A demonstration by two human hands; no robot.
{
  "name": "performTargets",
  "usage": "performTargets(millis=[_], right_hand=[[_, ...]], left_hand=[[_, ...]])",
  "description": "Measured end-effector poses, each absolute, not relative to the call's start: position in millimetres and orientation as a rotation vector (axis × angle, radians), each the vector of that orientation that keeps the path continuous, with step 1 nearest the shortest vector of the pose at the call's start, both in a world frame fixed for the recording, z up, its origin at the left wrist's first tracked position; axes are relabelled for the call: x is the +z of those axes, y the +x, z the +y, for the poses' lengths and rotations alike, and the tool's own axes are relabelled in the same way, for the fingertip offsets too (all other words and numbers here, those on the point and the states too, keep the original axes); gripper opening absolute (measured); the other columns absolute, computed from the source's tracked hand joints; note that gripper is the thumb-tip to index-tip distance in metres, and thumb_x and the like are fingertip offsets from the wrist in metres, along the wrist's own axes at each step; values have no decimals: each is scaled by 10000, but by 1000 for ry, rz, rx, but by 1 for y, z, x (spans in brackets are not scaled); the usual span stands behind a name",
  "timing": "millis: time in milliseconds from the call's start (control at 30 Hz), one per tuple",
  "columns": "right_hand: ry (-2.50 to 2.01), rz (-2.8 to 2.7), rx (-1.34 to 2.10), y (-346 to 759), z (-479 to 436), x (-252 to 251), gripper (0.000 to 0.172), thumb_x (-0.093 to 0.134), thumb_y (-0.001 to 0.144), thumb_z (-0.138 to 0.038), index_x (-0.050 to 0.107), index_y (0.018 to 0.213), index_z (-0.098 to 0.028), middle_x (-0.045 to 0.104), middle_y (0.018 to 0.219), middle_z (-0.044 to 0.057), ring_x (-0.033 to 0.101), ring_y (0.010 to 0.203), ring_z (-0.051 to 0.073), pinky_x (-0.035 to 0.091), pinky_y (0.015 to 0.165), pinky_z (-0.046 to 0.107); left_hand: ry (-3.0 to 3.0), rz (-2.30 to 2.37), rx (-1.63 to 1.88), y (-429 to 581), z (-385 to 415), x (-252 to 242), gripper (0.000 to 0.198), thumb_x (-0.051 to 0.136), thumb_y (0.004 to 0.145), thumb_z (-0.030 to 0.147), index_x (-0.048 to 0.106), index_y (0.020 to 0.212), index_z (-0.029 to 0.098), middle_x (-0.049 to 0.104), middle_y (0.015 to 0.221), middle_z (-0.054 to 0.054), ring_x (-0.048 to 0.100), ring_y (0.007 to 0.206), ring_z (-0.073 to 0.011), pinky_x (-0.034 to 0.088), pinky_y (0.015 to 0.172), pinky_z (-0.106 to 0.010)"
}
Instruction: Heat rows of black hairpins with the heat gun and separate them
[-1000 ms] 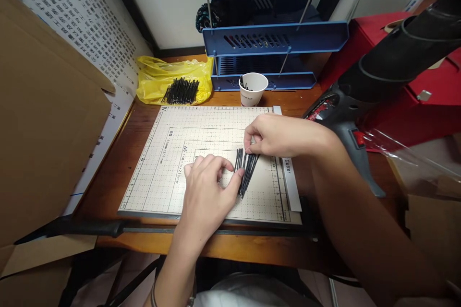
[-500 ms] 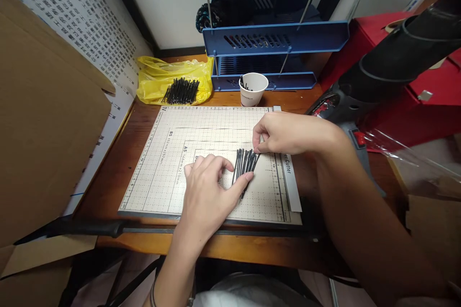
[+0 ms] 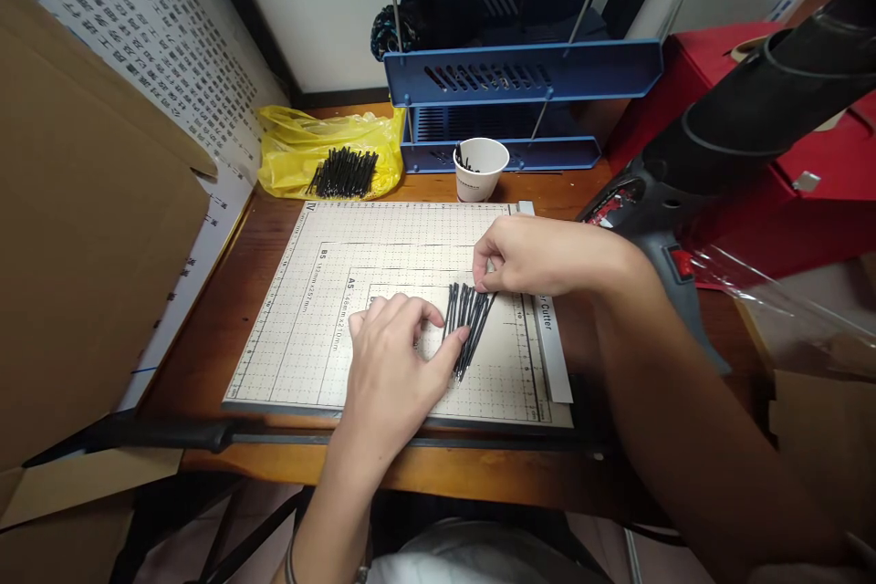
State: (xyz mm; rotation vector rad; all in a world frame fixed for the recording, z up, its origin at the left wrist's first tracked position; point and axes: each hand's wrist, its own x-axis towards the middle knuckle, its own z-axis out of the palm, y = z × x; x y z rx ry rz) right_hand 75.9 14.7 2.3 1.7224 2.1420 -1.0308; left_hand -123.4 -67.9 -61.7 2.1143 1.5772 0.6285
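A row of thin black sticks [image 3: 469, 319] lies side by side on the gridded board of a paper cutter [image 3: 411, 233], their lower ends fanned together. My left hand [image 3: 397, 356] rests on the board at their left, thumb laid over the sticks and index finger curled by their left edge, with a gap between the two. At the upper right end of the row, my right hand [image 3: 520, 254] has thumb and index finger pinched on a stick's top end. Its other fingers are curled in. What kind of sticks these are, I cannot make out.
Behind the board, a pile of similar black sticks [image 3: 346, 172] lies on a yellow plastic bag [image 3: 287, 151]. A white paper cup [image 3: 483, 166] holds a few more. A blue shelf rack [image 3: 524, 73] stands behind; a black vacuum-like device [image 3: 718, 128] leans at right. The cutter's handle [image 3: 164, 433] runs along the front.
My right hand has shifted slightly left along the sticks' top ends. The sticks at right are spread a little further apart at the top. My left hand has hardly moved.
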Motion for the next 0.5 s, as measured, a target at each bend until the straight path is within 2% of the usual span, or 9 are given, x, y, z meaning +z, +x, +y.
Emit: performTargets(millis=[200,300,367,500], right_hand=[[1607,2215,-1196,84,15,10,148,671,846,-316,723,887,-184,558,616,-36,449,553,87,314,546,239],[1527,2287,-1364,90,14,14,178,663,861,-336,707,913,-171,501,625,-43,392,571,88,295,543,240],[1470,2342,-1481,93,13,17,174,653,871,-323,696,919,-162,481,641,-43,377,593,89,298,559,237],[1396,2383,-1646,95,8,25,164,641,894,-323,675,910,-162,400,623,-54,324,602,90,276,572,234]], left_hand=[[2064,1547,688,-124,-68,-61,180,702,937,352,628,835,224,575,766,23,540,795,-215,314,810,-400],[2001,1460,795,-125,-70,-55,100,610,996,319,683,961,260,657,869,22,580,868,-212,334,854,-417],[1970,1414,837,-124,-74,-49,126,587,1011,314,708,1043,302,701,922,31,592,904,-214,341,867,-428],[1810,1359,886,-120,-80,-36,139,640,972,352,752,1053,336,722,844,32,581,804,-218,382,832,-439]])
